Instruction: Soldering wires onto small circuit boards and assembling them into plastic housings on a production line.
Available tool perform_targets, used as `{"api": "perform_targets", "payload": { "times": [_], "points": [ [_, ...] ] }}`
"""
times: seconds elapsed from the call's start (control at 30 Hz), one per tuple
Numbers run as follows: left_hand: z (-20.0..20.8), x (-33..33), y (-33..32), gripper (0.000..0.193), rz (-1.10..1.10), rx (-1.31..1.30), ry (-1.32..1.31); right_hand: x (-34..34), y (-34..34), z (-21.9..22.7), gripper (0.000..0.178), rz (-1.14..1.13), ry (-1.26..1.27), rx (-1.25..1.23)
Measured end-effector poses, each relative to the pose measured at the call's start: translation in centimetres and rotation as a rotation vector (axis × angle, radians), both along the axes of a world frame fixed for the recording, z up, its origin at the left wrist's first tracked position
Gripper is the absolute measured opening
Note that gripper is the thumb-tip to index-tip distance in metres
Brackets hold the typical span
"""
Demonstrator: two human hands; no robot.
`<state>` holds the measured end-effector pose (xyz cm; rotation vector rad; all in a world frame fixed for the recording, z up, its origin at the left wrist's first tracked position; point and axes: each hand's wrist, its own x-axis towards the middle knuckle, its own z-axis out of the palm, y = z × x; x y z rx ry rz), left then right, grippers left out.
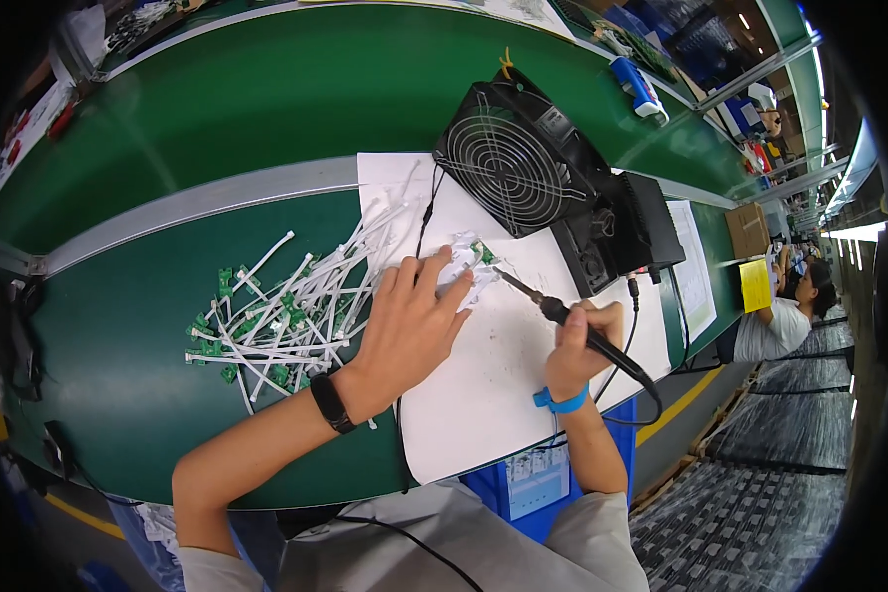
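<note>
My left hand [409, 321], with a black wristband, bends its fingers over a crumpled white piece [461, 259] and pins it to the white sheet. At the far edge of that piece shows a small green circuit board [482, 253]. In my right hand [580, 347], which wears a blue wrist strap [562, 402], a soldering iron [553, 308] is gripped like a pen. Its tip points at the board's near side; whether it touches cannot be told. Left of my left hand lies a tangled pile of white cables [296, 306] with small green boards on their ends.
A black fan [508, 163] with a round wire grille stands behind the work, beside a black box-shaped unit [646, 222]. The iron's black cord [651, 400] loops at right. A printed sheet [693, 271] lies farther right. Another person [784, 321] sits at the far right.
</note>
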<state>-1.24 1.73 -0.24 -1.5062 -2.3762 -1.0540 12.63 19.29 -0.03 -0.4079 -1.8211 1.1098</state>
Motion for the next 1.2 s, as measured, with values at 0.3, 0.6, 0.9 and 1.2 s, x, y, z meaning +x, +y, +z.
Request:
{"api": "perform_targets", "payload": {
  "times": [0.3,0.6,0.9,1.2],
  "points": [
    [-0.5,0.0,-0.5,0.04,-0.003,0.002,0.021,2.0,5.5,6.6,0.028,-0.449,0.181,0.183],
    [-1.3,0.5,-0.3,0.041,0.022,0.038,0.085,-2.7,12.3,2.2,0.026,-0.258,-0.065,0.083],
    [-1.4,0.4,-0.5,0.039,0.016,0.094,0.131,-3.8,11.1,1.8,0.022,-0.248,-0.14,0.093],
    [3.1,0.0,-3.4,0.032,0.123,0.111,0.374,2.5,5.9,2.9,0.028,-0.064,-0.187,-0.283]
  ]
}}
